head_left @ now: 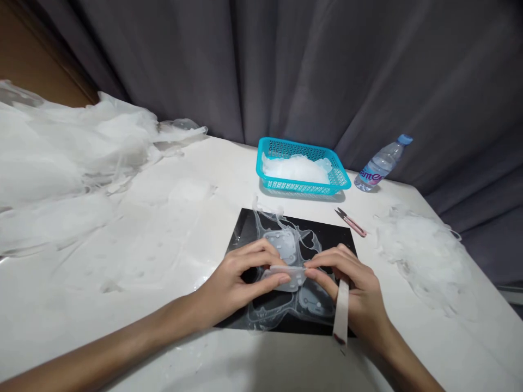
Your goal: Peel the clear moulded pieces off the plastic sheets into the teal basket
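My left hand (249, 275) is closed, pinching a translucent, moulded silicone-like piece (292, 279) between thumb and fingers. My right hand (347, 275) pinches the right edge of that piece. A white, flat-handled tool (341, 313) is tucked in the right palm, its dark end pointing down; its other end is hidden by the hand. Beneath both hands a translucent moulded sheet (281, 245) with thin, web-like edges lies on a black mat (245, 220). Another rounded moulded panel (314, 299) shows below the right fingers.
A turquoise basket (302, 188) holding whitish pieces stands behind the mat. Right of it are a water bottle (378, 166) and pink-handled thread snips (351, 222). Translucent scraps (420, 250) lie at the right. A large heap of translucent sheets (73, 147) covers the left back.
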A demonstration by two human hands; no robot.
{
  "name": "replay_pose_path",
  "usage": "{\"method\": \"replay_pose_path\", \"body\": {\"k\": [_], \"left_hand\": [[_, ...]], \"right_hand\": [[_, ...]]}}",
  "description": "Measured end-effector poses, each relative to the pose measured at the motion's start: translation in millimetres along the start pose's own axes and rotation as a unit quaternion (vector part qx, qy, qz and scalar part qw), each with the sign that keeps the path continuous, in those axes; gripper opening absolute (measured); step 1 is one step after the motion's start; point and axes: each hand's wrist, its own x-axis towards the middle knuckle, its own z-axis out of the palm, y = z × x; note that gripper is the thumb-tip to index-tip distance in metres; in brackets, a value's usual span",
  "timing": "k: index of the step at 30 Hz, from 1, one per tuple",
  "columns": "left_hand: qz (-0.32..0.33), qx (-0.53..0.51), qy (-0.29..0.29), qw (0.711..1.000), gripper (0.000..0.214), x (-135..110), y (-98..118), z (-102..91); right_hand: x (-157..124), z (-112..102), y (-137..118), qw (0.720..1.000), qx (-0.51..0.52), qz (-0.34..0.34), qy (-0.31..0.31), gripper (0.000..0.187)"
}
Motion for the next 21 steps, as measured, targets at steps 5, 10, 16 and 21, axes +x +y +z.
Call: {"method": "replay_pose_path", "body": {"k": [5, 10, 16, 21], "left_hand": [[-0.020, -0.005, 0.010, 1.000, 0.004, 1, -2, -0.1], [-0.001, 0.020, 0.024, 1.000, 0.003, -2, 0, 3.1], [0.005, 0.019, 0.020, 1.000, 0.006, -7, -2, 8.8], [-0.015, 0.055, -0.015, 0.998, 0.009, -8, -3, 4.1]], "right_hand": [[-2, 1, 6, 0.999, -0.001, 0.033, -0.037, 0.004], [-4, 7, 6, 0.995, 0.008, 0.041, -0.088, 0.024], [-6, 20, -5, 0.997, 0.068, 0.012, -0.033, 0.008], [-6, 22, -2, 0.998, 0.056, 0.011, -0.012, 0.006]]}}
